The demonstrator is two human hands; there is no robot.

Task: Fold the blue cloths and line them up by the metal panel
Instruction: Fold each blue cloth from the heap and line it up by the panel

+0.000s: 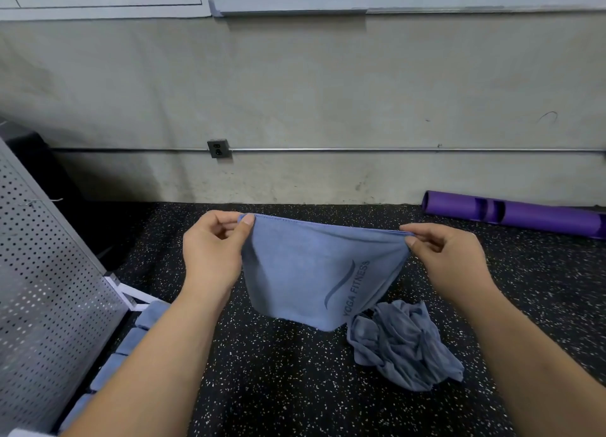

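While both hands hold it up in front of me, the blue cloth (314,272) hangs in the middle of my view with its top edge stretched taut between them. From here I read "YOGA FITNESS" and a wave mark printed sideways on the face turned to the camera. The left hand (213,249) pinches the upper left corner between the thumb and curled fingers. The right hand (439,256) pinches the upper right corner, where I can see layered edges meeting between thumb and forefinger. The lower edge of the cloth hangs close to the black speckled floor (295,387); I cannot tell whether it touches. Just beside that lower edge, to the right, a crumpled cloth (403,344) of the same blue lies in a heap on the floor. On my left the perforated metal panel (49,289) leans at a slant, and along its foot I can make out a row of folded cloths (131,340), partly hidden by the left forearm. Farther back a purple tube (524,215) lies against the grey wall (328,92). A socket (218,148) and a thin pipe (393,149) run along that wall.
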